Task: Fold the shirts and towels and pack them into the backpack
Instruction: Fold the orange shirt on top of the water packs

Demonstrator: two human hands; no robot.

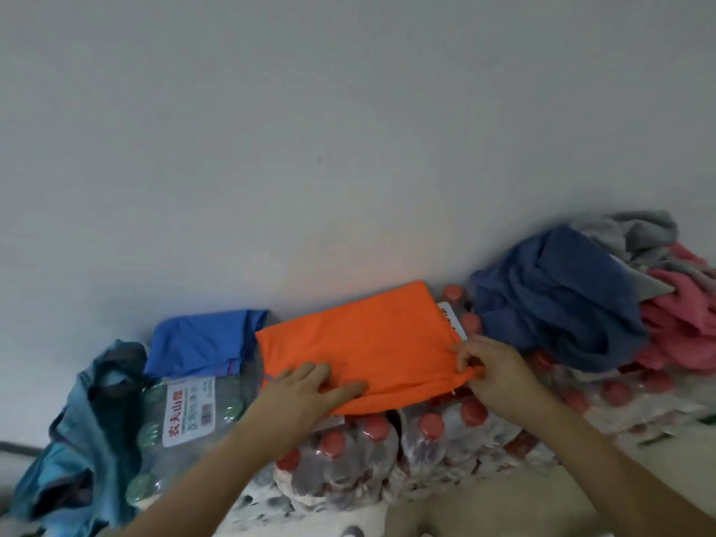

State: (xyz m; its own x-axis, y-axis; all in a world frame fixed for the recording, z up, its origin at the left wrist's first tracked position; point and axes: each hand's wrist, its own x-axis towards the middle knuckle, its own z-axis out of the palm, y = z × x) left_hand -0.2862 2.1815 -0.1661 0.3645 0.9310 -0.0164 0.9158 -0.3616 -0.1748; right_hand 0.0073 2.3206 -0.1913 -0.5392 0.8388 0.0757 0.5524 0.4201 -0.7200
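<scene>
Orange shirt [360, 343], folded into a rectangle, lies on packs of red-capped bottles [348, 463] against the wall [348, 129]. Left hand [306, 389] presses flat on its near edge, fingers straight; right hand [492, 366] pinches the near right corner — a cloth pile [561, 300] crowds that side, a folded blue shirt [197, 343] flanks the left.

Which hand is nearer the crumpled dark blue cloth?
Right. The right hand pinches the folded orange shirt just beside the crumpled dark blue cloth; the left hand rests farther left.

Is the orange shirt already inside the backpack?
No, the orange shirt lies on the bottle packs under the left hand, its corner pinched by the right hand, apart from the backpack.
</scene>
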